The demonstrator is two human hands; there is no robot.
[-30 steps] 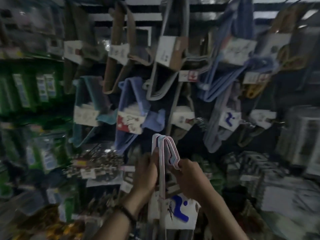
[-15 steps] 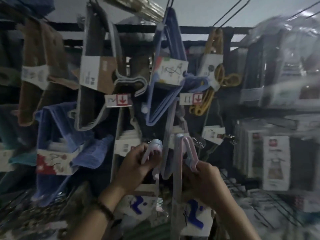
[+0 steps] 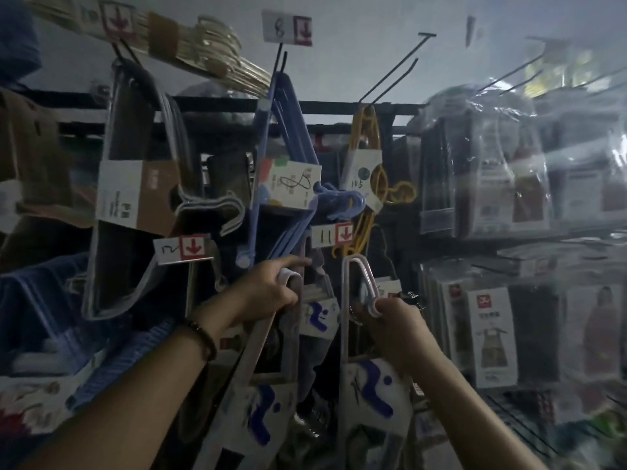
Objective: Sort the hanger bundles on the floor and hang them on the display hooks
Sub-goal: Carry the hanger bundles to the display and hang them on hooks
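A dim shop wall: black rails studded with wire hooks, hung thick with a blue bundle, yellow hangers and wooden hangers up top, among price tags with red arrows. Plastic-wrapped packs crowd the right. The left hand is curled tight round the top of one pale hanger bundle, and the right hand is clamped on the hook of the second bundle, both held up under the tag marked 11. A second ago the two hooks sat pressed together between the hands; now they're apart and higher, and an empty hook has come into view
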